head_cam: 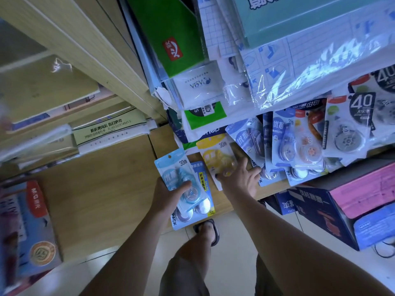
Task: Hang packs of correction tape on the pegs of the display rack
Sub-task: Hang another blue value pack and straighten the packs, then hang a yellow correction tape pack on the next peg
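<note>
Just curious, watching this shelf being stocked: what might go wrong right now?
The left hand holds a light blue carded correction tape pack stacked on a larger blue pack; the lower one could slip out. The right hand reaches onto a yellow carded pack among loosely overlapping packs, so neighbours might get knocked off.

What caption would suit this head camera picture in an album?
Left hand holds light blue correction tape packs while the right hand reaches onto a yellow pack on the wooden shelf.
</note>
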